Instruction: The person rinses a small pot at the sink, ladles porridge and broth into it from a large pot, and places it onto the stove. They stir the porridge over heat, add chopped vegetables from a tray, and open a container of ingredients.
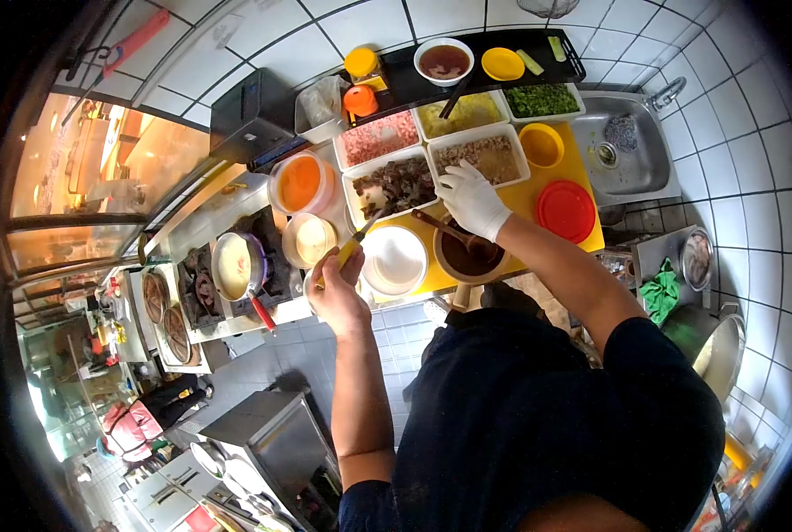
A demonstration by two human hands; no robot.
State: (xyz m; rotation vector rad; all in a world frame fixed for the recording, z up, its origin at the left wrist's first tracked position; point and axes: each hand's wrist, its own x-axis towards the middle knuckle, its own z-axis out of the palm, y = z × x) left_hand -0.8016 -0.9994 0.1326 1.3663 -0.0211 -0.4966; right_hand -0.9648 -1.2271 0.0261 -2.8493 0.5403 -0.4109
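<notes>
My left hand [337, 288] is closed around the yellow-and-black handle of a slim pointed tool [353, 245], probably a knife. Its tip points up toward the white tub of dark chopped food [392, 184]. A white glove covers my right hand [474, 197], whose bent fingers reach down at the near left side of a tub of light brown chopped food [495, 152]. What its fingertips pinch, if anything, is hidden. Below that hand, a wooden spoon [449, 229] rests in a pot of dark sauce [469, 257]. Between my hands stands a white round container [394, 261].
Tubs of pink cubes [378, 139], yellow food [462, 115] and chopped greens [541, 101] line the back. A pan [238, 266] sits on the lit stove at left, its red handle jutting outward. A red lid [565, 212] and sink [622, 146] are right. Another person [133, 427] is far left.
</notes>
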